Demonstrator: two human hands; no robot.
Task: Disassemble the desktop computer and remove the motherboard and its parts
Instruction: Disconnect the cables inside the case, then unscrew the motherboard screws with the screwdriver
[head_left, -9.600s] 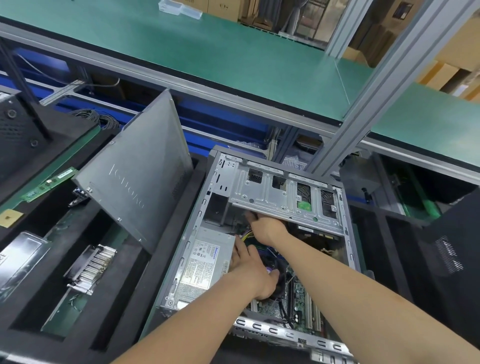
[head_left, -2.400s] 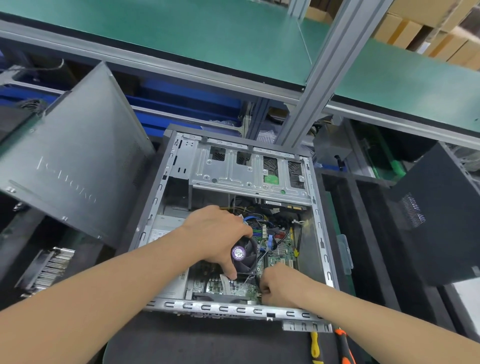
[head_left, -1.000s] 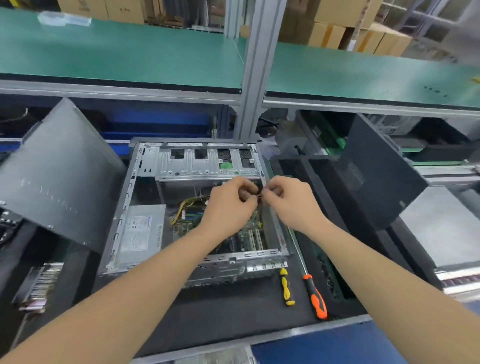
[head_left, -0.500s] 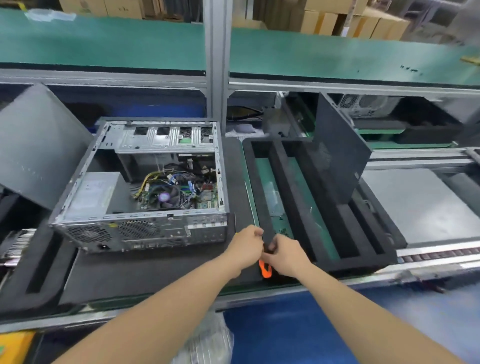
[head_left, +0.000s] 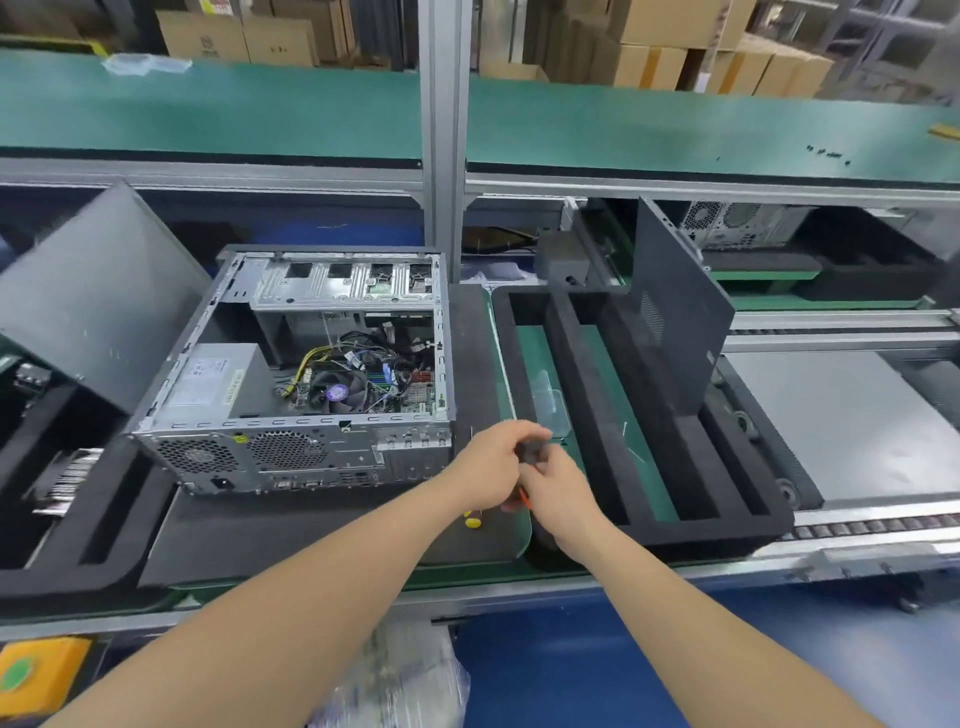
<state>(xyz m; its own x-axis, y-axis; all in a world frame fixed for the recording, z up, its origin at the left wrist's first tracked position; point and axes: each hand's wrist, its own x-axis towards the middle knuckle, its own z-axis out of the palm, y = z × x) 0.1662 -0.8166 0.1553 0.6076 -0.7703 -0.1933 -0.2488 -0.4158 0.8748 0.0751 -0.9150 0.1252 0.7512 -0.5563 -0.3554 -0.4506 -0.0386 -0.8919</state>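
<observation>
At four o'clock of the open case, over the black mat corner: left hand and right hand, inside the chassis a second ago, now both grip the orange-and-black screwdriver, lifted. Motherboard still sits in the case floor, fan on top. Likely next: board screws.

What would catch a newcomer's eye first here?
The open computer case, left of centre, with its fan and cables exposed. Just right of its near corner, the left hand and right hand pinch a small dark item. A black foam tray lies right.
</observation>
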